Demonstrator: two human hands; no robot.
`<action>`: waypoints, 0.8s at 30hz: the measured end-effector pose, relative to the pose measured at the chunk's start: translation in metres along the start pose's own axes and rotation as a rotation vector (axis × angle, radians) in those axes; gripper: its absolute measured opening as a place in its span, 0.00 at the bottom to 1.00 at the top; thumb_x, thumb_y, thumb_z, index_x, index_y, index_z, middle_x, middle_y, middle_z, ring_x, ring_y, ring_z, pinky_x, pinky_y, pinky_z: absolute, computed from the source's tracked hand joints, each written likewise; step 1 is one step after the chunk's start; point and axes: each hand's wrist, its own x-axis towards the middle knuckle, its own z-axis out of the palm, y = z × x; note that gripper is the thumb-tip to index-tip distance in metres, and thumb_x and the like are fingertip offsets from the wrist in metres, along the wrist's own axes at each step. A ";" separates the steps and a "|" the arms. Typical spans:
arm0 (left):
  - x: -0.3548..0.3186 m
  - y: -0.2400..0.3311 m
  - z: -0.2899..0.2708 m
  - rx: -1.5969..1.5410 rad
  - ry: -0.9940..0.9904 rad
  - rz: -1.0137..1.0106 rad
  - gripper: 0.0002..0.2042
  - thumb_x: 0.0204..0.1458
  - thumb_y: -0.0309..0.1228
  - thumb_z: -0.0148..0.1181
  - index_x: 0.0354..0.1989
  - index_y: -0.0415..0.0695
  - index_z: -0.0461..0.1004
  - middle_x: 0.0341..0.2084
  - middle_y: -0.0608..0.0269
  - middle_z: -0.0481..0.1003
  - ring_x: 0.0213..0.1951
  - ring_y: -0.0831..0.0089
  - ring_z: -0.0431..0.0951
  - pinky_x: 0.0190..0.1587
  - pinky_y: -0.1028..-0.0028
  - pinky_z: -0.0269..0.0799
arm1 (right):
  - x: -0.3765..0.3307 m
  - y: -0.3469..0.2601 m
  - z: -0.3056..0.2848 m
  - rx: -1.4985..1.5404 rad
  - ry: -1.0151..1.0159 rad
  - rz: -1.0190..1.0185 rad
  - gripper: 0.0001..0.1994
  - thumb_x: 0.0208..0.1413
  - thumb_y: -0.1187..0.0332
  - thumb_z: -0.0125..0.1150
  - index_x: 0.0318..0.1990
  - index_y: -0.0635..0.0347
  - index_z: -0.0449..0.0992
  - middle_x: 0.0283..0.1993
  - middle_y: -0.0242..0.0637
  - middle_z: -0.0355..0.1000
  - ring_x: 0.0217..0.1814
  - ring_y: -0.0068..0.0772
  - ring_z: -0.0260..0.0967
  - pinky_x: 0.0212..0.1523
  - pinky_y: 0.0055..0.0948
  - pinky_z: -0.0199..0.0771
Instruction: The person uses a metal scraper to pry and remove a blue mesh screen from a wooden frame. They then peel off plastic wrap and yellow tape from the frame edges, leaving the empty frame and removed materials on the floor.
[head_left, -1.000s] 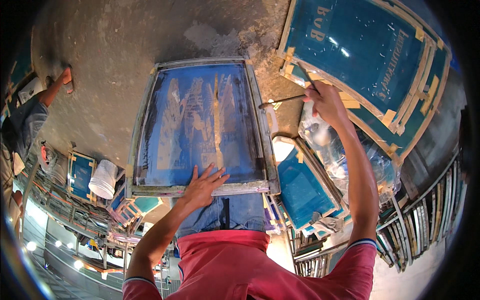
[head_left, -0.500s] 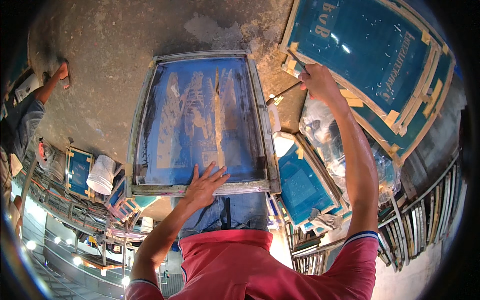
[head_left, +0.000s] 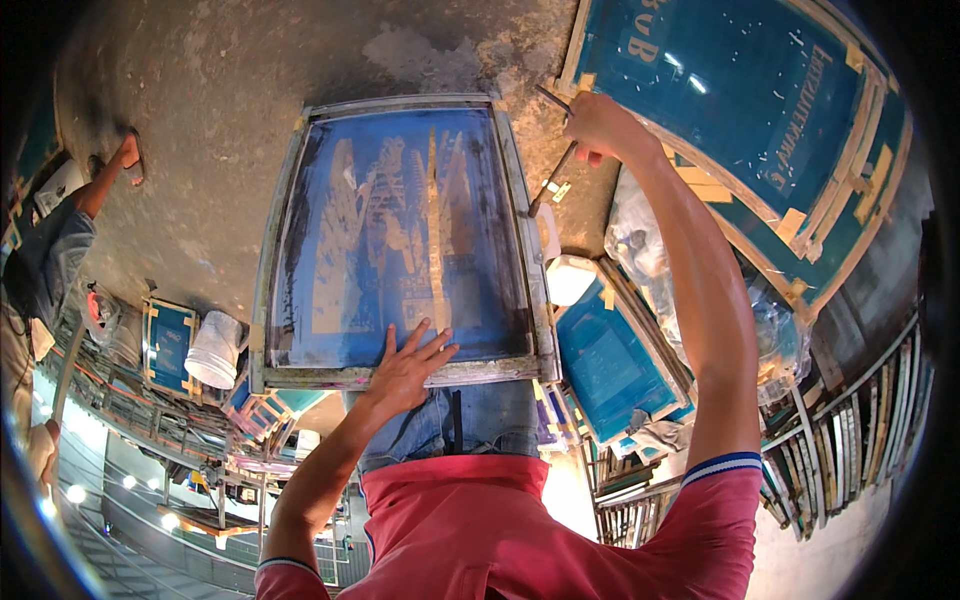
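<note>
A wooden-framed printing screen [head_left: 395, 350] with blue mesh lies in front of me, its near edge at my jeans. A pale printed pattern and dark smears mark the mesh, with a tan strip [head_left: 434, 230] running lengthwise. My left hand [head_left: 408, 370] rests on the near edge, fingers spread over the mesh. Off the screen's far right side, my right hand [head_left: 603, 128] is closed on a dark rod-like tool [head_left: 553, 186]. Slim ends of it stick out from the fist, the lower one close to the right rail; its exact kind is unclear.
Large teal screens [head_left: 740, 100] lie stacked at the far right, with a clear plastic bag [head_left: 640, 240] beside them. Smaller teal screens [head_left: 612, 365] stand near my right. A white bucket [head_left: 213, 350] sits left. Another person's leg [head_left: 112, 175] shows at far left.
My right hand has moved up and left with the tool, whose lower end is nearer the screen's right rail. My left hand keeps its place on the mesh.
</note>
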 end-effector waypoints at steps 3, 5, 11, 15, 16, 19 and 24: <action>0.002 -0.002 0.001 0.021 0.004 -0.004 0.44 0.37 0.25 0.69 0.69 0.56 0.57 0.71 0.70 0.50 0.73 0.59 0.42 0.67 0.35 0.36 | 0.024 0.013 0.003 0.074 -0.030 0.120 0.09 0.54 0.71 0.55 0.35 0.70 0.74 0.24 0.45 0.78 0.21 0.39 0.77 0.22 0.37 0.75; 0.000 -0.001 0.001 -0.009 0.001 -0.002 0.43 0.37 0.24 0.68 0.68 0.56 0.58 0.71 0.69 0.50 0.73 0.59 0.42 0.67 0.34 0.35 | 0.016 0.016 0.007 -0.171 0.150 -0.007 0.08 0.56 0.70 0.55 0.36 0.66 0.75 0.26 0.43 0.78 0.27 0.40 0.78 0.28 0.38 0.76; 0.000 -0.003 -0.012 -0.042 -0.021 0.024 0.41 0.37 0.23 0.65 0.67 0.55 0.61 0.70 0.69 0.51 0.73 0.59 0.42 0.66 0.33 0.36 | -0.012 0.029 0.018 -0.338 0.351 -0.243 0.12 0.56 0.73 0.51 0.46 0.55 0.77 0.46 0.46 0.76 0.58 0.46 0.69 0.57 0.54 0.66; 0.000 0.000 -0.015 -0.029 -0.016 0.021 0.42 0.36 0.24 0.67 0.66 0.55 0.62 0.70 0.70 0.51 0.73 0.59 0.43 0.66 0.34 0.37 | -0.002 0.026 0.052 -0.344 0.929 -0.208 0.09 0.51 0.69 0.61 0.41 0.55 0.78 0.40 0.40 0.75 0.62 0.52 0.61 0.60 0.58 0.58; -0.001 0.000 -0.015 -0.026 -0.022 0.010 0.42 0.36 0.24 0.67 0.66 0.55 0.62 0.70 0.70 0.51 0.72 0.59 0.43 0.67 0.34 0.37 | 0.001 0.020 0.058 -0.248 1.018 -0.273 0.09 0.49 0.68 0.65 0.39 0.56 0.78 0.38 0.38 0.75 0.62 0.52 0.60 0.60 0.56 0.56; 0.002 -0.003 -0.015 -0.082 0.007 0.032 0.42 0.35 0.25 0.68 0.66 0.55 0.62 0.70 0.71 0.51 0.73 0.59 0.43 0.67 0.34 0.37 | 0.012 0.008 0.064 0.258 0.989 -0.627 0.14 0.39 0.61 0.74 0.28 0.58 0.78 0.32 0.34 0.72 0.58 0.48 0.59 0.60 0.47 0.55; 0.000 -0.001 -0.022 -0.056 -0.053 0.018 0.41 0.36 0.26 0.68 0.66 0.56 0.63 0.70 0.71 0.52 0.72 0.59 0.44 0.67 0.34 0.36 | 0.031 0.019 0.052 0.519 0.659 -0.941 0.20 0.36 0.57 0.77 0.17 0.60 0.72 0.23 0.27 0.68 0.49 0.40 0.62 0.57 0.41 0.57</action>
